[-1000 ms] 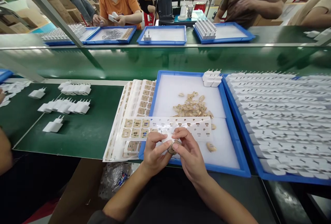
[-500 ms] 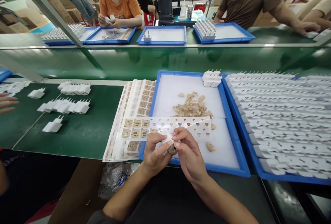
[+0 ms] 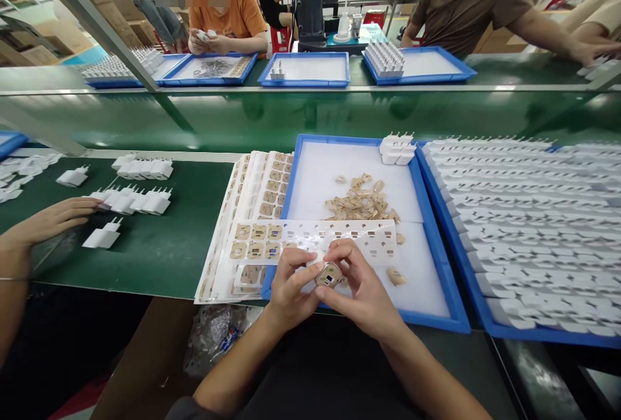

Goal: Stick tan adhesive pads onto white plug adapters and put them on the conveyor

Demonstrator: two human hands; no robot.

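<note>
My left hand (image 3: 292, 287) and my right hand (image 3: 363, 292) are both closed on one small white plug adapter (image 3: 328, 276). A tan sticker or film with a dark rectangular opening covers the face turned towards me. Fingers hide most of its white body. Just beyond my hands, a sheet of stickers (image 3: 339, 232) lies across the near left part of a blue-rimmed tray (image 3: 339, 139); tan pieces fill its left end, and cut-out shapes show along the rest. In that tray is a heap of loose, curled tan pieces (image 3: 356, 203).
Several white adapters (image 3: 398, 149) stand in the tray's far right corner. Rows of adapters fill another blue tray (image 3: 533, 232) on the right. Sticker sheets (image 3: 223, 239) are stacked at left. A co-worker's hand (image 3: 61, 216) touches adapters (image 3: 130, 200) on the green table. People sit opposite.
The adapter has turned so its tan face shows more fully, and my right thumb has moved lower. At the left, the co-worker's hand has reached in to the row of adapters.
</note>
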